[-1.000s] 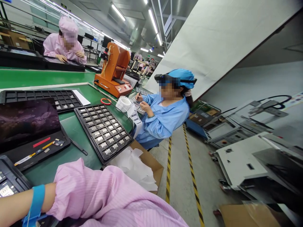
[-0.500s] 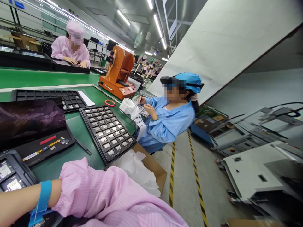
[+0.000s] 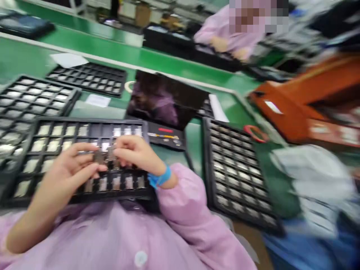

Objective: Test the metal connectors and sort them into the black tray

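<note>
Over a black compartment tray (image 3: 146, 135) in front of me, my two hands work close together. My left hand (image 3: 70, 165) is closed, thumb and fingers around a small rectangular electronic part (image 3: 99, 157), blurred by motion. Facing it, my right hand (image 3: 136, 152), with a blue wrist strap (image 3: 160, 177), has its fingers pinched together; what lies in them is too small and smeared to name. Pale parts sit in most of the tray's pockets, while a couple in the top row show bare black bottoms.
Right of the tray stands a dark glossy screen (image 3: 163, 99) on a black base. Another filled tray (image 3: 209, 161) lies further right, near red-orange tape (image 3: 255, 134) and an orange machine (image 3: 281, 108). More trays (image 3: 75, 92) lie left. Across the bench sits a co-worker in pink (image 3: 219, 30).
My view has swung left and down from the co-worker in blue to the tray before me. Both my hands now show; earlier only one forearm with the blue strap did.
</note>
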A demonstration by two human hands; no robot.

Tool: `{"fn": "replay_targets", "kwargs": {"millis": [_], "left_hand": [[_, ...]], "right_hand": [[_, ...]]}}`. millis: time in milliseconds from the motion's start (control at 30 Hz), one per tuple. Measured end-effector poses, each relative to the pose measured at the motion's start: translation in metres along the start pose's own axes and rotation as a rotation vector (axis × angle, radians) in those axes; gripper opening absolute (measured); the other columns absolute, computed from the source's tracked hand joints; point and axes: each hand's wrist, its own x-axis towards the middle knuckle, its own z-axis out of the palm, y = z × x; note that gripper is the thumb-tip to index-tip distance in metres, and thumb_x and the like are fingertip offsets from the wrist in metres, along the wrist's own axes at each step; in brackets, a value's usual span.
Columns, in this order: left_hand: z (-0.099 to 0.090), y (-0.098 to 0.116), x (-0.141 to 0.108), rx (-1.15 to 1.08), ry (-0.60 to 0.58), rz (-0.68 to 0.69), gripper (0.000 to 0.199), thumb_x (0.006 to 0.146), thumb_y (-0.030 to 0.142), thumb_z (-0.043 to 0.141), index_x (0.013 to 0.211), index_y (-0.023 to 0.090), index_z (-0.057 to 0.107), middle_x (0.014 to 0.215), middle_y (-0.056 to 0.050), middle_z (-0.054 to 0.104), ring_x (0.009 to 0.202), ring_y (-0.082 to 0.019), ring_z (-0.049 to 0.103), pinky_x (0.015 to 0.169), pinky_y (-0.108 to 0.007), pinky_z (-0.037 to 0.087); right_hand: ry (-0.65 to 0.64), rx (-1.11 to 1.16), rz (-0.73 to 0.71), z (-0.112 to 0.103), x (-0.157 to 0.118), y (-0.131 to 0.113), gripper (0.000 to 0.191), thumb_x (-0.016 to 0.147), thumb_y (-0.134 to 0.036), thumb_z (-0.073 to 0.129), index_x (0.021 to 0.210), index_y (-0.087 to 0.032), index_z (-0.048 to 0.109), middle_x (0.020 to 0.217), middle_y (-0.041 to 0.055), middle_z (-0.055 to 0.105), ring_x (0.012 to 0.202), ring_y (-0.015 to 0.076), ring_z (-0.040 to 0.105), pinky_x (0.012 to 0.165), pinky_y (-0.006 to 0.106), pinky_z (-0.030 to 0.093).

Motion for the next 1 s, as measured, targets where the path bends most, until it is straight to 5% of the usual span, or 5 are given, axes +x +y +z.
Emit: {"fn": "replay_targets", "kwargs": {"millis": [1000], "left_hand": [[0.003,0.0,-0.003,0.041,0.007,0.027,0.035,0.086,0.026,0.069,0.116,0.022,0.051,0.091,-0.005,0.075,0.088,-0.019,0.071,0.063,-0.02,0.051]], "right_hand": [[0.006,-0.06,-0.061,-0.003,-0.003,-0.007,0.023,0.08,-0.028,0.06,0.063,-0.019,0.046,0.047,-0.0051,0.053,0.041,0.0068,0.04,0.043,0.021,0.029]]}}
